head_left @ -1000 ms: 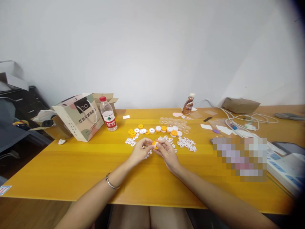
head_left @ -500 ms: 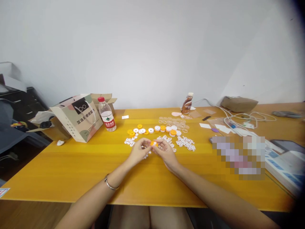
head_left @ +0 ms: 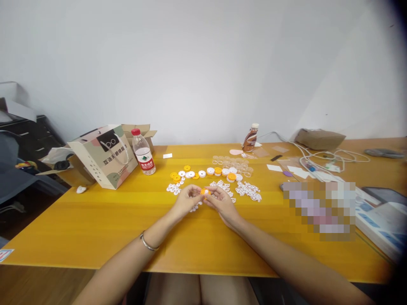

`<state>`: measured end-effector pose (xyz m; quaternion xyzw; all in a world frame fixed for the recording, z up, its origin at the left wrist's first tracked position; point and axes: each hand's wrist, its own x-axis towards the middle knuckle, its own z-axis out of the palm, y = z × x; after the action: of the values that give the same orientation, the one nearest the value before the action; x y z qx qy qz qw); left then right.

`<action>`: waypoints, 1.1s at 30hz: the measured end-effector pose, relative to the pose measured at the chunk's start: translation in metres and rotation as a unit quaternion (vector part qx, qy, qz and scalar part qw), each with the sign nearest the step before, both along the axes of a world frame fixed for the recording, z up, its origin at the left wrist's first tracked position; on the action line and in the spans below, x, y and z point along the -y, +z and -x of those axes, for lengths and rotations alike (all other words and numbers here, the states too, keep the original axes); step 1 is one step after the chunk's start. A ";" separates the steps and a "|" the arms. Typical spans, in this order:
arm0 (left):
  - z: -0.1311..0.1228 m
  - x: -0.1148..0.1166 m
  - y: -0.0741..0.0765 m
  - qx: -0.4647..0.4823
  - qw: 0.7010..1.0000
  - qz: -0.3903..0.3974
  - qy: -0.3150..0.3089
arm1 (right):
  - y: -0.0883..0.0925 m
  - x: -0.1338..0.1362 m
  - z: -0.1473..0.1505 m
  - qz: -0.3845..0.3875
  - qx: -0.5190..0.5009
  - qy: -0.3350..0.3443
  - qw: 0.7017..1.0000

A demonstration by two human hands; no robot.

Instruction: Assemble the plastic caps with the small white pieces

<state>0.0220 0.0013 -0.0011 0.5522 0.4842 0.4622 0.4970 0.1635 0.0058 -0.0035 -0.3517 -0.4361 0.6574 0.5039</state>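
Note:
Between the fingertips of both hands is a small round orange cap with a white piece at its middle. My left hand pinches its left side, and my right hand grips the right side. Just beyond the hands runs a row of orange and white round discs, some of them stacked. Small white knobs lie to the left of my left hand. Flat white openwork pieces are spread out to the right, and some small parts are partly hidden behind the fingers.
Clear plastic rings stand behind the discs. A water bottle and a paper bag are at the left. Farther back stands a brown drink bottle. White cables, cards and a power strip occupy the right side.
Both hands stay in nearly the same place, still around the orange cap. The view has shifted very slightly; nothing on the table has visibly moved.

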 end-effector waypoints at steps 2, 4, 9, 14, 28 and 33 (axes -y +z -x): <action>0.001 0.000 -0.001 0.007 1.000 0.007 -0.002 | 0.002 -0.001 -0.002 0.019 -0.016 0.021 0.999; 0.002 -0.001 -0.002 0.011 1.000 0.015 -0.007 | 0.003 -0.002 -0.004 0.032 -0.031 0.039 0.998; 0.004 -0.002 -0.004 0.015 1.000 0.012 -0.010 | 0.003 -0.004 -0.006 0.042 -0.042 0.051 0.997; 0.003 -0.002 -0.002 0.011 1.000 0.009 -0.001 | 0.003 -0.004 -0.008 0.029 -0.043 0.043 0.998; 0.016 -0.057 0.008 -0.222 0.947 -0.214 0.089 | -0.003 -0.006 -0.008 -0.001 0.035 0.034 0.999; -0.009 -0.096 0.021 -0.281 0.928 -0.241 0.038 | -0.006 -0.007 -0.007 -0.034 0.055 0.019 0.998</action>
<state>0.0310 0.0976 0.0200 0.7442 0.4982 0.4093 0.1743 0.1703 0.0124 -0.0092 -0.3621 -0.4916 0.6312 0.4784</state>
